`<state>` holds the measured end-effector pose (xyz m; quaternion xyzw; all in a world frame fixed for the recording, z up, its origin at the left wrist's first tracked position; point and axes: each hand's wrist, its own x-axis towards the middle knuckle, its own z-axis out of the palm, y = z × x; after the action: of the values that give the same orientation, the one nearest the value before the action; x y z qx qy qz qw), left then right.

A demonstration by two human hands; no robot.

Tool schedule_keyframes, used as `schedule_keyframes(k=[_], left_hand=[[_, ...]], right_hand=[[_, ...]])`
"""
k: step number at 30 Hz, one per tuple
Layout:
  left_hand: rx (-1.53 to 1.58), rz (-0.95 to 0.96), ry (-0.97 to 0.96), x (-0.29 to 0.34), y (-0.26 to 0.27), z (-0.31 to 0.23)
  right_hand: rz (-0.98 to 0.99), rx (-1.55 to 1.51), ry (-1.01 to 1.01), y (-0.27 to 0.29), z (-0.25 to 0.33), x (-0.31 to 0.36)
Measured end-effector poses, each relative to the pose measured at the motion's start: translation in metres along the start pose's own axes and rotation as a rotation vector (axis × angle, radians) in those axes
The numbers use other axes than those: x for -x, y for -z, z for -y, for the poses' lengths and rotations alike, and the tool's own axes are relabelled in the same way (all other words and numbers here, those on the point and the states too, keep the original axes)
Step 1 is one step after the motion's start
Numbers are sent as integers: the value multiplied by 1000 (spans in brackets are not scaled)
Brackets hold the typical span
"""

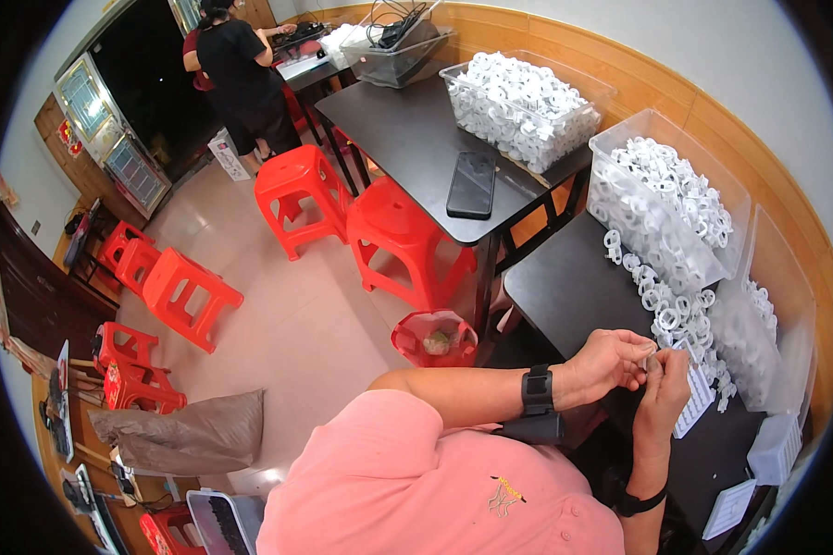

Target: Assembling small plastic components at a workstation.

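Note:
My left hand [606,363] and my right hand [665,393] meet over the dark table, fingertips pinched together around a small white piece [651,357]. It is mostly covered by the fingers, so its exact kind is not clear. Right beside my right hand is a white gridded tray [696,404], partly hidden by that hand. Loose white plastic ring-shaped parts [673,310] lie in a heap just beyond my hands. Behind the heap stands a clear bin [611,199] full of similar white parts. A black strap circles each of my wrists.
Another clear bin [750,342] leans at the right, near stacked white trays [776,450] and a single tray [729,509]. A phone [472,185] and a full bin [523,139] occupy the farther table. Red stools [398,231] and a red bucket [416,351] stand left. People stand far back.

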<state>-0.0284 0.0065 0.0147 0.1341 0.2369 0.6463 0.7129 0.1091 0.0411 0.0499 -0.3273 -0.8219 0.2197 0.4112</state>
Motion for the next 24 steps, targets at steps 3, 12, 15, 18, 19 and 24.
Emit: schedule_keyframes(k=[3, 12, 15, 18, 19, 24], left_hand=[[15, 24, -6, 5, -6, 6], [-8, 125, -91, 5, 8, -13], [-23, 75, -68, 5, 5, -22], [-62, 82, -30, 2, 3, -21], [-59, 91, -16, 3, 2, -17], [-92, 116, -43, 7, 2, -9]], right_hand=[[-9, 65, 1, 5, -1, 8], [-83, -14, 96, -8, 6, -5], [-80, -139, 5, -9, -1, -4], [-79, -358, -154, -4, 3, -1], [-77, -412, -167, -1, 2, 2], [-89, -286, -99, 8, 4, 10]])
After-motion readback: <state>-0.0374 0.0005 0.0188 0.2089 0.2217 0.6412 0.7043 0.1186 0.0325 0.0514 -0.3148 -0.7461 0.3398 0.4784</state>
